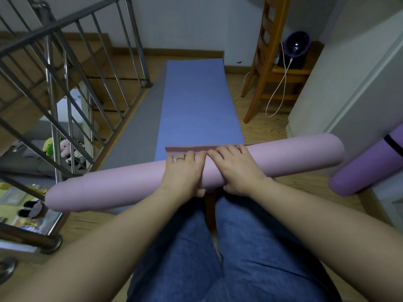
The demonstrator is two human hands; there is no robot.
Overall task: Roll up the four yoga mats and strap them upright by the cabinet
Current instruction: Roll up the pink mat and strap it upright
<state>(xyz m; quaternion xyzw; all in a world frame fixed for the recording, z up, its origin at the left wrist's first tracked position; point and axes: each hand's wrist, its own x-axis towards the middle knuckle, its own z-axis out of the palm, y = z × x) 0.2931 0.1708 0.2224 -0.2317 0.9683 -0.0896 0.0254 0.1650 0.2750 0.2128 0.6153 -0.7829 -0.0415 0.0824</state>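
Nearest, over the knees in jeans (250,258), the left hand (183,171) and right hand (235,168) sit side by side on the pink mat (301,153). Both grip it, fingers curved over the top and thumbs tucked beneath. This mat is nearly all rolled, with only a short darker flap showing at its far side. Its long axis lies crosswise, pointing from 8 o'clock to 2 o'clock, low end left. At 3 o'clock a purple mat (366,168) is already rolled and carries a black strap (392,142). It slants against the white cabinet (349,94), though the frame edge cuts it, so it may not stand properly yet. Toward 12 o'clock the blue mat (196,105) lies flat on the floor (261,127), lengthwise away, partly on a grey mat (135,136) at 11 o'clock. So roughly two are rolled; two remain, plus strapping and standing.
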